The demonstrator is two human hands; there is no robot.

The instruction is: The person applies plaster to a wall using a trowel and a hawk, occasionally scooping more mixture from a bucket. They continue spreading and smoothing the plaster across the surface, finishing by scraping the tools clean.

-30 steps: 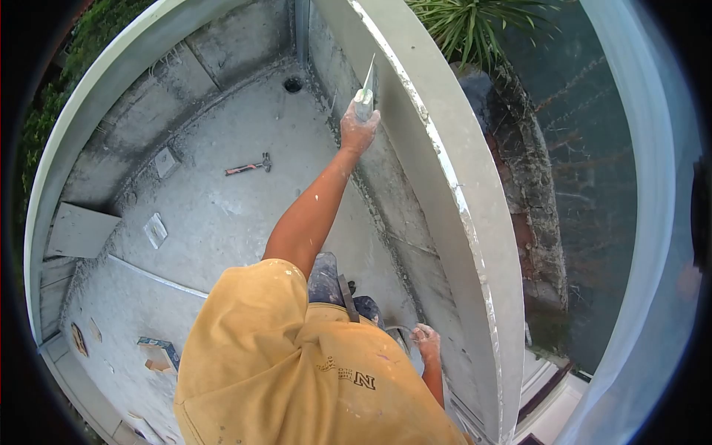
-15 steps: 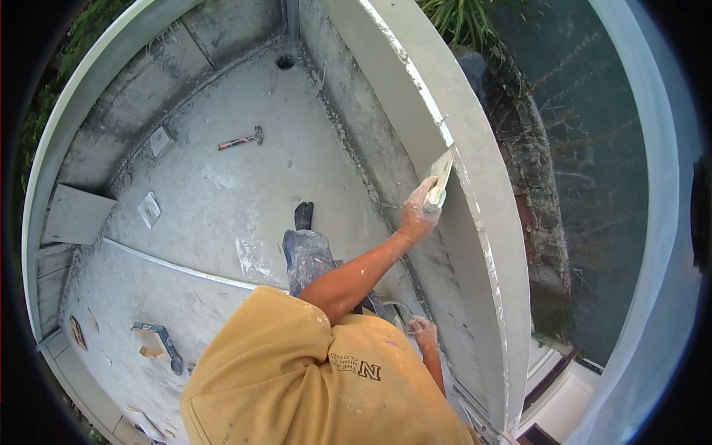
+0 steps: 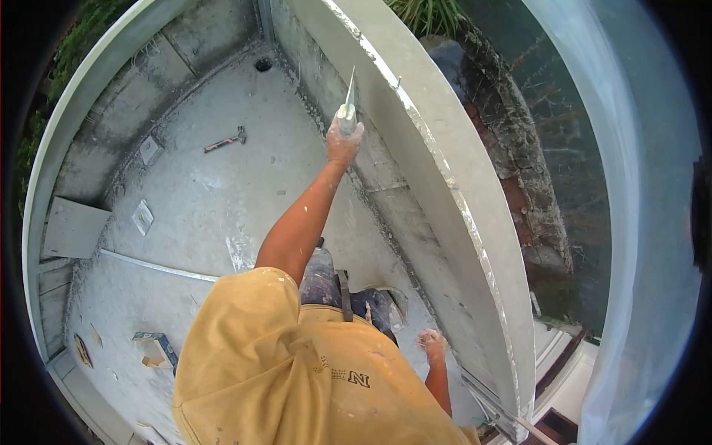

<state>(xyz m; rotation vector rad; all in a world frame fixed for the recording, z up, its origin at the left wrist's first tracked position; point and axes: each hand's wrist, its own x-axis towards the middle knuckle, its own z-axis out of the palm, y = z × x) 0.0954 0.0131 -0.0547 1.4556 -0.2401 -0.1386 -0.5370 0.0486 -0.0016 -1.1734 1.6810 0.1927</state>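
My left hand [image 3: 345, 142] is closed around the handle of a putty knife [image 3: 347, 111], its thin blade pointing away and seen nearly edge-on. Plaster smears the handle and my fingers. The hand is out over the floor, on the inner side of the curved parapet wall [image 3: 489, 200]; in this view the blade tip overlaps the wall's inner face. White, rough filler runs along the wall's top edge. My right hand [image 3: 432, 345], dusted white, hangs low near the wall with its fingers curled in; nothing shows in it.
On the concrete floor [image 3: 297, 185] lie a hammer [image 3: 225, 140], a white strip [image 3: 159, 268] and an open box [image 3: 154, 348]. A grey panel [image 3: 76, 227] leans at the left wall. A drain hole [image 3: 262, 64] sits in the far corner. Beyond the parapet is a drop towards dark water [image 3: 575, 141].
My left hand has drawn the putty knife off the wall's top edge and moved it forward and left. My right hand has shifted slightly down and right. The view has turned a little.
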